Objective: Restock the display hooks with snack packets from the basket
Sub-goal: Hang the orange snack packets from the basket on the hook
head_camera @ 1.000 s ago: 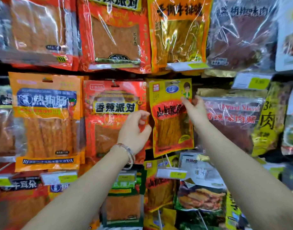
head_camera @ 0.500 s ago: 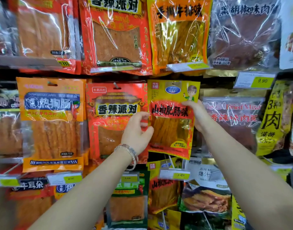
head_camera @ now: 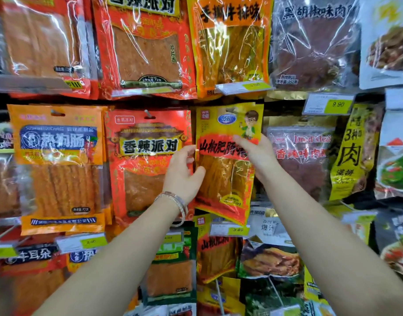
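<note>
A bracelet (head_camera: 176, 201) circles the left wrist; the left hand (head_camera: 182, 175) pinches the yellow packet (head_camera: 221, 181) by its left edge, fingers curled; the right hand (head_camera: 258, 153) grips its right edge at 2 o'clock; a red packet (head_camera: 145, 165) hangs at its 9 o'clock.

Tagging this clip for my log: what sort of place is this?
Probably a shop's snack aisle: sealed snack packets hang in rows on display hooks, with yellow price tags below them.

The snack packet (head_camera: 218, 179) hangs between the 香辣派对 packet (head_camera: 148, 160), left, and the Dried Meat packet (head_camera: 303, 160), right. The left hand (head_camera: 182, 176) holds its left edge, the right hand (head_camera: 257, 153) its right edge.
</note>
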`<state>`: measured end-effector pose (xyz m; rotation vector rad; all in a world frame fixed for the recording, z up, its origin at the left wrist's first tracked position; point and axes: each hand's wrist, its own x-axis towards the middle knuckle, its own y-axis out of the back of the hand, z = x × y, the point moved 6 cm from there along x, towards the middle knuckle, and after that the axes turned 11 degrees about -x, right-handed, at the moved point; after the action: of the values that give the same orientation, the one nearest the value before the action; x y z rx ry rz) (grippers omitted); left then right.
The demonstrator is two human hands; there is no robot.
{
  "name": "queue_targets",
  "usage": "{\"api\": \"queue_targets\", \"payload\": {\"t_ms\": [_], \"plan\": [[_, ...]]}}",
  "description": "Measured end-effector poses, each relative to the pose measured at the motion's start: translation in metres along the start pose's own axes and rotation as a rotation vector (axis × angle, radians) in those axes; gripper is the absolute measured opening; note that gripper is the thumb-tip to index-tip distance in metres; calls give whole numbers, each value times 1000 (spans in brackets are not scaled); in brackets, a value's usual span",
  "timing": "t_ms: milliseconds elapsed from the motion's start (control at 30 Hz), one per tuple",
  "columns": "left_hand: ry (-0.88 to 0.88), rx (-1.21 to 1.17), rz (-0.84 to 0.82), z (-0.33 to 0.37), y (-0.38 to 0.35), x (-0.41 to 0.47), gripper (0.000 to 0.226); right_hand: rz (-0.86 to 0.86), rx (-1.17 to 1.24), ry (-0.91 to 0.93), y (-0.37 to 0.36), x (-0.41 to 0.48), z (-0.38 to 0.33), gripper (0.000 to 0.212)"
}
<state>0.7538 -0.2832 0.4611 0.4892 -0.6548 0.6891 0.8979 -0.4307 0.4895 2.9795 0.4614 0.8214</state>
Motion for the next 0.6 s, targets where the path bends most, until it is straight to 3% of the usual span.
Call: {"api": "queue_targets", "payload": {"t_ms": [167, 333, 400, 533, 600], "plan": [[30, 5, 3, 1, -3, 2, 53, -48, -19, 12, 23, -10, -4, 14], [178, -56, -79, -11, -17, 3, 71, -109, -13, 2, 31, -9, -4, 21], [243, -94, -97, -16, -23, 4, 69, -87, -43, -4, 31, -8, -1, 25], [233, -76, -52, -18, -22, 7, 34, 98, -252, 68, 36, -16, 2, 58], [220, -90, -26, -19, -21, 6, 31, 140, -284, 147, 36, -24, 4, 74]]}}
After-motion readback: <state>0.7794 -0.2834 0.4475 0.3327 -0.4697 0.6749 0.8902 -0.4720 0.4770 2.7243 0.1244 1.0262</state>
